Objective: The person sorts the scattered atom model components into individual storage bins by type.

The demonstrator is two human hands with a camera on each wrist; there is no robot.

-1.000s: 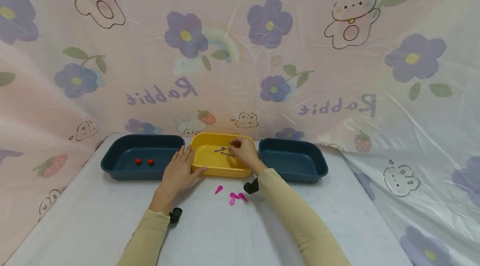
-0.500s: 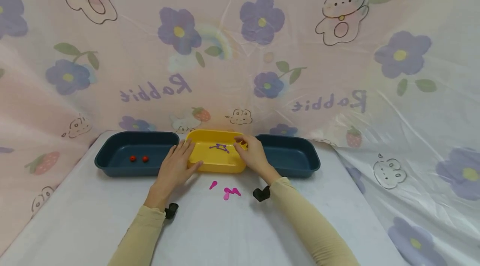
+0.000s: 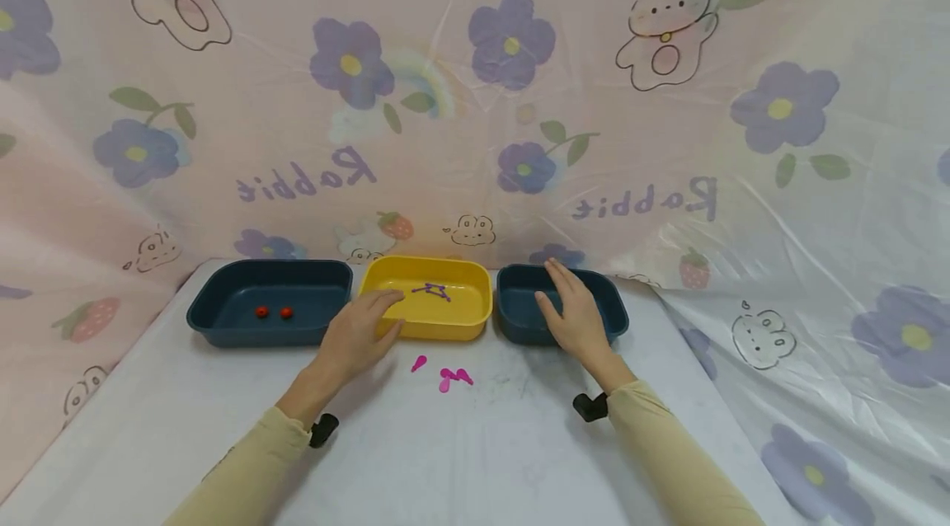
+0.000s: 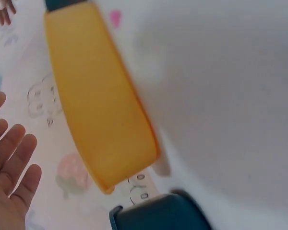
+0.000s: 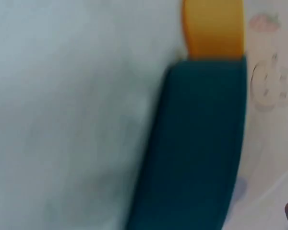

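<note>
In the head view a yellow tray (image 3: pixel 423 330) stands between two dark blue trays. Several thin purple pieces (image 3: pixel 434 290) lie inside it. My left hand (image 3: pixel 356 336), fingers loosely extended, is over the yellow tray's front left corner; the left wrist view shows the hand (image 4: pixel 9 177) apart from the tray's wall (image 4: pixel 101 100), holding nothing. My right hand (image 3: pixel 575 316) is over the right blue tray (image 3: pixel 523 320), fingers spread and nothing held. Several small pink pieces (image 3: pixel 447 378) lie on the table in front of the yellow tray.
The left blue tray (image 3: pixel 260 338) holds two small red round pieces (image 3: pixel 274 312). A white cloth covers the table (image 3: pixel 445 460). Behind the trays hangs a printed curtain (image 3: pixel 445 138) with flowers and rabbits.
My right hand has left the yellow tray and moved right, over the right blue tray. My left hand has drawn slightly back from the yellow tray's left side. The purple pieces stay inside.
</note>
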